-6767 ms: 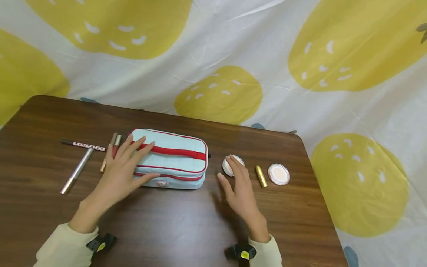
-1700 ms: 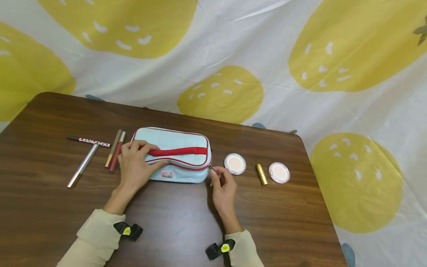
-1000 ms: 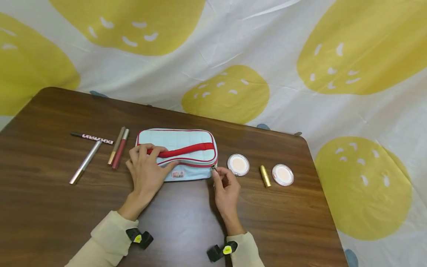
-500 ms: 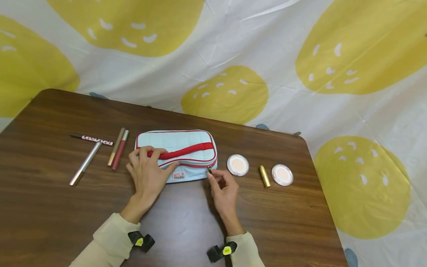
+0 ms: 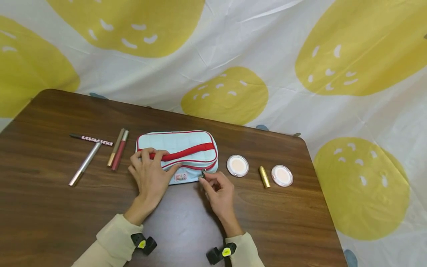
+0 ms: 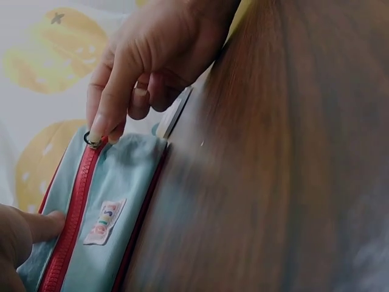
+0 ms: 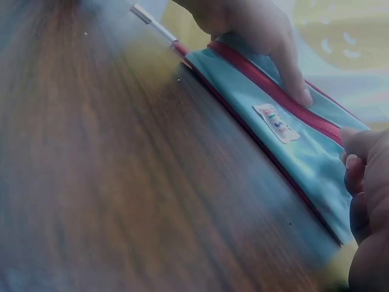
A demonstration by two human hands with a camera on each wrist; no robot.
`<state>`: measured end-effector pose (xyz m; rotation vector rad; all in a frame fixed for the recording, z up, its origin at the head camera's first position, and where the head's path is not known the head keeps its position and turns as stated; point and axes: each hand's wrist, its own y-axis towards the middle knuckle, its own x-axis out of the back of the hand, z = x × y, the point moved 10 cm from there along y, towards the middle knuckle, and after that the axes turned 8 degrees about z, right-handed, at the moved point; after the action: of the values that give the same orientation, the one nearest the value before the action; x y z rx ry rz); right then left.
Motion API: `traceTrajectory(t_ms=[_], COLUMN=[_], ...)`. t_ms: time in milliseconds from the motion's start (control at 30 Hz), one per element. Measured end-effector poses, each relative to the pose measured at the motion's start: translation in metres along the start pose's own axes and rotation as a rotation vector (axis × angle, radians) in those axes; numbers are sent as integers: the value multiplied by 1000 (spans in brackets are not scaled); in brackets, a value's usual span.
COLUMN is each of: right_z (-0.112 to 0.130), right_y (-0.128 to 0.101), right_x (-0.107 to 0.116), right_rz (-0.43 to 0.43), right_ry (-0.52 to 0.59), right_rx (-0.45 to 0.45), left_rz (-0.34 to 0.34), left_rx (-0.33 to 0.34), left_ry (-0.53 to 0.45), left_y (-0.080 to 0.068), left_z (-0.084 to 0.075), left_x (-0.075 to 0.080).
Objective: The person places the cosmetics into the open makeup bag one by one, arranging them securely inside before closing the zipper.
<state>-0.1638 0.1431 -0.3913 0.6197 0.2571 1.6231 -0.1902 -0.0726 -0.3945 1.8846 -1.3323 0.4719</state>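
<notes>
A light blue makeup bag (image 5: 176, 139) with red piping and a red top handle (image 5: 189, 150) lies on the table, its small label facing front. My left hand (image 5: 151, 177) grips the bag's left part, fingers bent over the top by the handle and thumb at the front edge beside the red zipper (image 6: 76, 210). At the front right, my right hand (image 5: 221, 193) pinches the dark zipper pull (image 5: 204, 172) between thumb and forefinger. In the left wrist view a metal ring on the pull shows at the thumbnail. The zipper teeth look closed left of the pull.
Left of the bag lie a red lip gloss tube (image 5: 120, 151), a brown-and-gold tube (image 5: 115, 147), a silver pen-like tube (image 5: 85, 164) and a patterned pencil (image 5: 91, 139). Rightward are a round compact (image 5: 238, 165), a gold lipstick (image 5: 264, 177) and another compact (image 5: 282, 175). A patterned curtain (image 5: 280, 48) hangs behind.
My right hand has left the nearer compact, taken the zipper pull at the bag's right corner and drawn it left along the front. My left hand went from lying spread to gripping the bag.
</notes>
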Motion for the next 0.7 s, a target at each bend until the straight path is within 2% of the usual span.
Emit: traceTrajectory(t_ms=[100,167,300,433,567,700], right_z=[1,4,7,8,6,4], right_y=[0,0,-1,-3,-4,-4], right_x=[0,4,15,22,25,27], right_rz=[-8,-42,-158,-237,-259,-271], right_ry=[-19,-60,-169,-220,-205,-177], right_rx=[17,19,-1,-12,-24,-27], left_rz=[13,51,205,326,364,376], left_rx=[-14,-39,-137,-280,-421,-507], left_ry=[9,21,54,42,-26,-113], left_y=[0,2,7,11,14,18], left_z=[-2,-5,-13,-19,-19,-12], left_x=[-1,-2,-5,-2,7,15])
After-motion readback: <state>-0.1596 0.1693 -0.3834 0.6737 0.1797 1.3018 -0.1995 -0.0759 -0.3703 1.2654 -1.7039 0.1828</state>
